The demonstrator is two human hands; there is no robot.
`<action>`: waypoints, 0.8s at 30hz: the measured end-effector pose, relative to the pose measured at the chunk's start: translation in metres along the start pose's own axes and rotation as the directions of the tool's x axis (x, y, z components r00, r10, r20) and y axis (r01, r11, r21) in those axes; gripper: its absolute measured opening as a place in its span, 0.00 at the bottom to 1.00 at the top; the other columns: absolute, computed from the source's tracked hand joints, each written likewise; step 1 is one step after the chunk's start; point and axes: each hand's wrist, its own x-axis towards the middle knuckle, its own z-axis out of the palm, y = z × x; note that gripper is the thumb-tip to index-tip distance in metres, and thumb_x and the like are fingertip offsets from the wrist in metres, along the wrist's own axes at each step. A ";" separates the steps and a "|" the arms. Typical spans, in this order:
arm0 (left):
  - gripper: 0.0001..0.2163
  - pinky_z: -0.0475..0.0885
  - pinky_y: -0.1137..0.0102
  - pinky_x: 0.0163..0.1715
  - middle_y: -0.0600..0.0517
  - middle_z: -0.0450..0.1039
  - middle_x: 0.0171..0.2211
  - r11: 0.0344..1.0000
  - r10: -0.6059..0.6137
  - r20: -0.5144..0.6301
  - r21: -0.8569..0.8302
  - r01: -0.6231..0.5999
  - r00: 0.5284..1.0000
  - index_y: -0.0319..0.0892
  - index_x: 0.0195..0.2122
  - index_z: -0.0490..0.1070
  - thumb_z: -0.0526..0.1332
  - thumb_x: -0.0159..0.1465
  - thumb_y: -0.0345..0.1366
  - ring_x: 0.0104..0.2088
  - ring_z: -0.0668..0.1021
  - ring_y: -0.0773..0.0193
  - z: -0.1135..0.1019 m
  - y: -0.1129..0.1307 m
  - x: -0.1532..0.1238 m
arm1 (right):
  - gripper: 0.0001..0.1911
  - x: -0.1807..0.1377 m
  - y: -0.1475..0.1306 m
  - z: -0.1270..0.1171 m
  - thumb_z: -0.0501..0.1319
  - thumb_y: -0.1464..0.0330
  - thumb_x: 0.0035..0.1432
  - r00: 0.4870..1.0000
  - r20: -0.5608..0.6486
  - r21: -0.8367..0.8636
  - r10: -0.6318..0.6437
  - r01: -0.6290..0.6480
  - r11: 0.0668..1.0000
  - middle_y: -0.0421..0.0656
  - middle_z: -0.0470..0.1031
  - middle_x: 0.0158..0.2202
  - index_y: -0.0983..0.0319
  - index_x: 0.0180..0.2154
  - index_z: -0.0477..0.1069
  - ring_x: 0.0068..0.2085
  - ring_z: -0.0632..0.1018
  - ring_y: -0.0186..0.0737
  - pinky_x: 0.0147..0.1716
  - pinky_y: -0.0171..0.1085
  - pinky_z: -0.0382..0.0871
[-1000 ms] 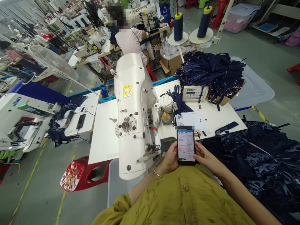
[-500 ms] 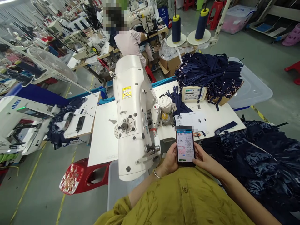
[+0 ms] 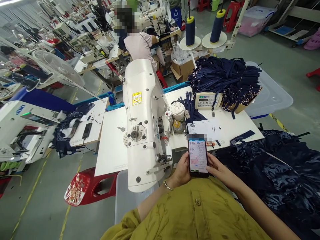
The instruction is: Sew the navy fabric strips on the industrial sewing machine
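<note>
A black smartphone [image 3: 198, 156] with a lit screen of text lines is held upright in front of my olive shirt. My left hand [image 3: 183, 170] grips its left edge, with a bracelet on that wrist. My right hand [image 3: 217, 168] is at the other side, fingers behind the right edge and thumb near the lower right of the screen. Just beyond the phone lies a white paper sheet [image 3: 206, 129] marked "14" on the sewing table. To the left stands a large white sewing machine [image 3: 140, 133].
A bundle of navy straps [image 3: 225, 76] sits behind a control panel [image 3: 207, 100]. Dark fabric [image 3: 270, 170] is piled at the right. Two thread cones [image 3: 190, 31] rise at the back. A red stool [image 3: 85, 186] stands at left; a person [image 3: 140, 46] sits ahead.
The view has shifted slightly, so the surroundings sit a little further right. My right thumb has moved slightly up along the phone's lower right side. Both hands keep the phone.
</note>
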 end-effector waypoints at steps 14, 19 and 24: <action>0.21 0.69 0.58 0.50 0.45 0.79 0.41 1.000 0.002 -0.001 0.020 -0.002 1.000 0.37 0.47 0.75 0.52 0.65 0.46 0.44 0.79 0.52 0.001 -0.001 -0.001 | 0.40 -0.002 0.004 0.000 0.66 0.58 0.55 0.999 0.039 0.000 -0.018 0.018 1.000 0.45 0.52 0.67 0.53 0.65 0.51 0.66 0.54 0.47 0.64 0.51 0.47; 0.21 0.67 0.57 0.52 0.45 0.79 0.41 0.999 0.006 -0.002 0.034 -0.006 1.000 0.37 0.48 0.75 0.52 0.65 0.47 0.45 0.78 0.52 -0.001 -0.002 0.001 | 0.36 0.004 0.004 0.005 0.68 0.59 0.53 0.999 -0.026 0.005 -0.037 0.037 0.999 0.47 0.61 0.63 0.54 0.60 0.58 0.64 0.61 0.50 0.62 0.53 0.53; 0.21 0.65 0.57 0.54 0.44 0.80 0.39 1.000 -0.023 -0.016 0.013 0.023 1.000 0.36 0.46 0.75 0.50 0.66 0.46 0.46 0.78 0.51 0.001 -0.003 0.000 | 0.23 0.009 -0.001 0.010 0.61 0.57 0.59 0.990 -0.135 0.008 -0.028 0.029 1.000 0.43 0.69 0.58 0.54 0.55 0.65 0.60 0.67 0.51 0.59 0.52 0.60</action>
